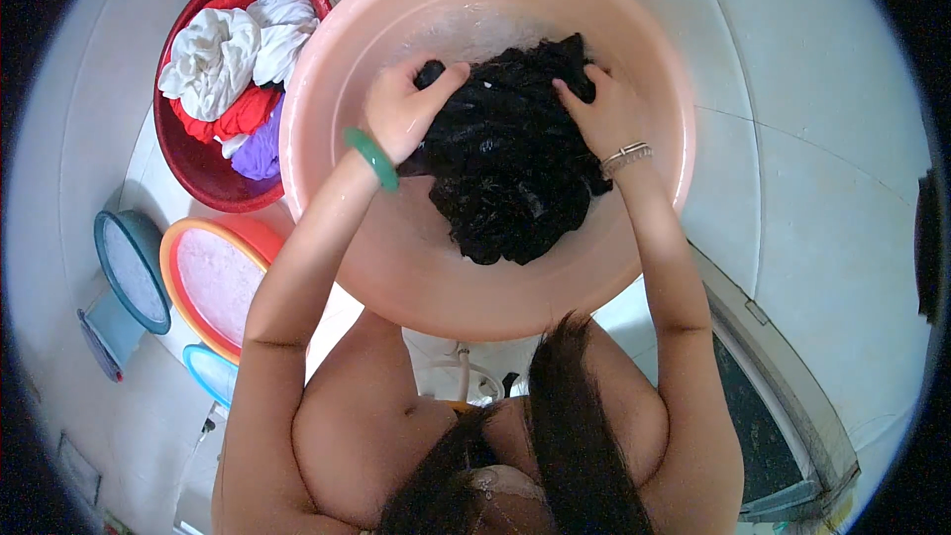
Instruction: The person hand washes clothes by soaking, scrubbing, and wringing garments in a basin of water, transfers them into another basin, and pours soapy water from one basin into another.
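Observation:
A wet black garment (513, 156) lies bunched in a large pink plastic basin (475, 305) that holds some clear water (475, 22). My left hand (409, 104), with a green bangle (371, 158) at its wrist, grips the garment's left edge between thumb and fingers. On the far right side of the cloth, my right hand (605, 108) pinches a fold; a silver bracelet (626, 154) circles that wrist. Some fingertips of both hands are hidden by the cloth. The garment's lower part spreads over the basin floor towards me.
Left of the pink basin stands a dark red basin (174, 156) with white garments (215, 59), red cloth (249, 113) and purple cloth (258, 148). Nearer me are an orange-rimmed red basin (169, 253) and a teal basin (104, 267), both with sudsy water, and a blue basin (195, 368). A doorway threshold (780, 349) lies right.

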The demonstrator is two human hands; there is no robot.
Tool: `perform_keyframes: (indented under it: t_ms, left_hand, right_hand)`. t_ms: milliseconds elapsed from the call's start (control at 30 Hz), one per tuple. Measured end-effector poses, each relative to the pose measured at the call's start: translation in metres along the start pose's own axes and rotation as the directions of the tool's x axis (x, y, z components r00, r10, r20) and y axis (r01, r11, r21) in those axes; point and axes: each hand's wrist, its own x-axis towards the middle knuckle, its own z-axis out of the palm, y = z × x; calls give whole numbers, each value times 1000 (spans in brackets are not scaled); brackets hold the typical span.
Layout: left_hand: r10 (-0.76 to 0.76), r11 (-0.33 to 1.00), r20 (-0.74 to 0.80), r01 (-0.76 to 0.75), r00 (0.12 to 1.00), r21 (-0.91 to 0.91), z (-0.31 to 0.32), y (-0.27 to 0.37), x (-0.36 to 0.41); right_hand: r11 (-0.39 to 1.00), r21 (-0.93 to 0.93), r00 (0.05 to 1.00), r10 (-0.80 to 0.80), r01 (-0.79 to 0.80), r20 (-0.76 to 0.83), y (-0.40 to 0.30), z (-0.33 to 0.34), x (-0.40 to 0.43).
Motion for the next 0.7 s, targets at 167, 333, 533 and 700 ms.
perform_keyframes:
  t_ms: [167, 333, 533, 700]
  left_hand:
    - [266, 537, 34, -177, 963, 825, 37, -29, -13]
    - [320, 244, 160, -244, 934, 939, 62, -83, 12]
    - [301, 514, 243, -371, 922, 773, 30, -33, 41]
    - [151, 989, -371, -139, 916, 58, 29, -83, 33]
  right_hand:
    - [834, -524, 982, -185, 173, 30, -5, 55, -26]
    - [832, -489, 961, -270, 262, 56, 18, 107, 7]
    - [971, -200, 964, -169, 128, -204, 5, 67, 32]
    - [869, 456, 976, -119, 190, -180, -25, 36, -14]
